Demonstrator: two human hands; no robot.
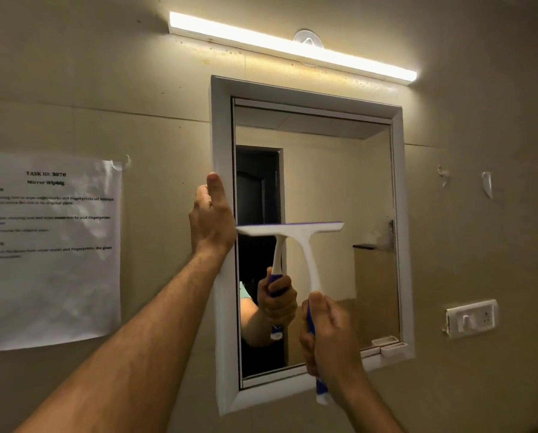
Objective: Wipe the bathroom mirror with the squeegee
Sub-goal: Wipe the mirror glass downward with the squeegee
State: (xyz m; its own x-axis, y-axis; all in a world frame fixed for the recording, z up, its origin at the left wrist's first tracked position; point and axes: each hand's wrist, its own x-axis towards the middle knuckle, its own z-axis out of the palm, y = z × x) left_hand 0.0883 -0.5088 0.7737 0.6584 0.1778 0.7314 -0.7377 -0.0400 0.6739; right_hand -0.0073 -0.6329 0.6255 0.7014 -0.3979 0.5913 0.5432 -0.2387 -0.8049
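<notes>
A: Head view. Where is the squeegee [295, 235]?
B: Blade flat on the mirror [333, 182], mid-height, left half. Right hand [330, 332] fingers wrapped round its handle.
A: Left hand [211, 217]?
B: Fingers curled over the mirror frame [222, 126], left edge.

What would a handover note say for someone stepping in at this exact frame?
Left hand: gripping the left side of the mirror frame, steadying it.
Right hand: closed on the squeegee handle.
Squeegee: blade level against the mirror at mid height, on its left half.
Done: cannot tell how much glass is wiped; no streaks are visible.
Left: finish this pass, then likely the right half, with its smudge at the right edge.
</notes>
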